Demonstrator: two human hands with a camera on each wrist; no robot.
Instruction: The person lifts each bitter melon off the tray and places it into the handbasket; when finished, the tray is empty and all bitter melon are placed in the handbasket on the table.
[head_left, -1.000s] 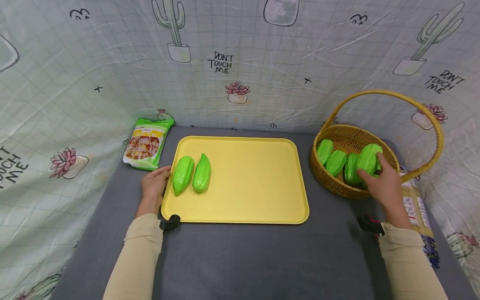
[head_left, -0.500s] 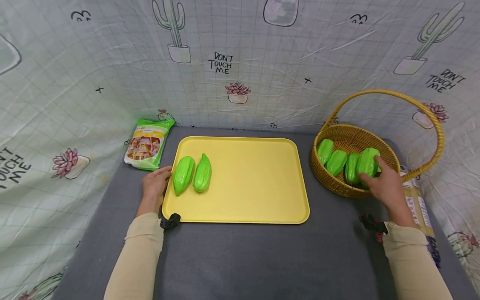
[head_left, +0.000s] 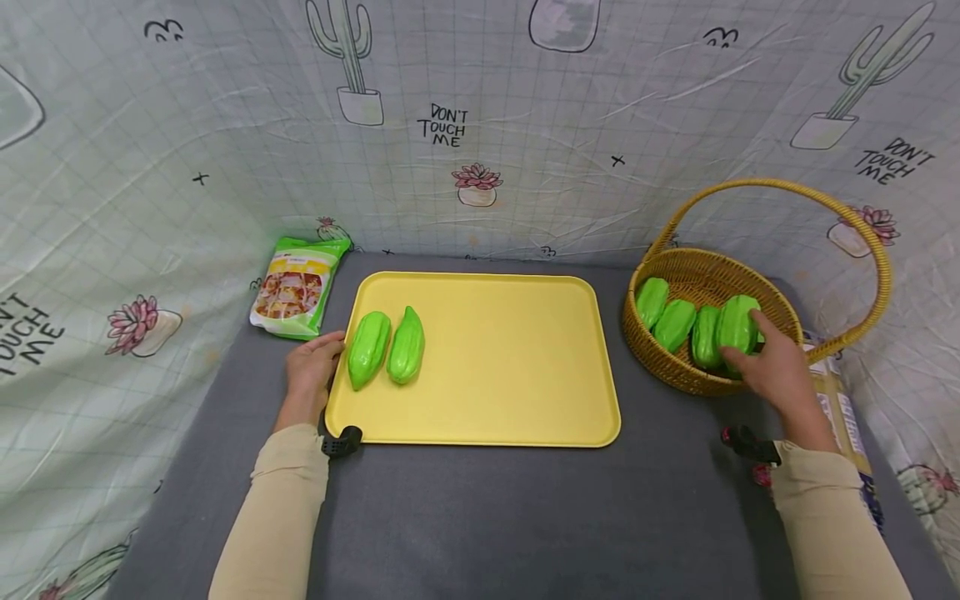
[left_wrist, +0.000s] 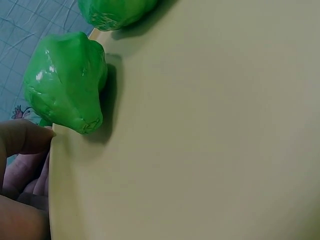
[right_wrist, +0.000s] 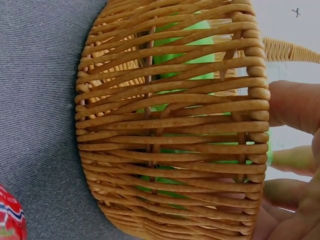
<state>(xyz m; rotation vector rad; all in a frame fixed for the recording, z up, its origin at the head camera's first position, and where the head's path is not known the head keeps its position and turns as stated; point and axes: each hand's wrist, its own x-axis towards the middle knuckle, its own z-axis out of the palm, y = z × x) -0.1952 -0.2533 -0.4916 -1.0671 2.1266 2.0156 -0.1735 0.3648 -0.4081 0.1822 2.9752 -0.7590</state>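
Observation:
My left hand holds the left rim of a yellow tray, its fingers at the edge in the left wrist view. On the tray's left part lie two glossy green ridged star fruits, one nearest the hand and another beside it. At right, my right hand reaches over the front rim of a wicker basket, thumb and fingers round a star fruit. Several more star fruits lie in the basket. In the right wrist view the basket wall hides most of them.
A green and white food packet lies behind the left hand. The basket's tall arched handle rises behind the right hand. A tan and blue package lies partly under the right forearm. A small red wrapped item lies near the basket.
My right hand has moved slightly down and right, lowering the star fruit a little in the basket, then stayed almost still. My left hand keeps its place at the tray.

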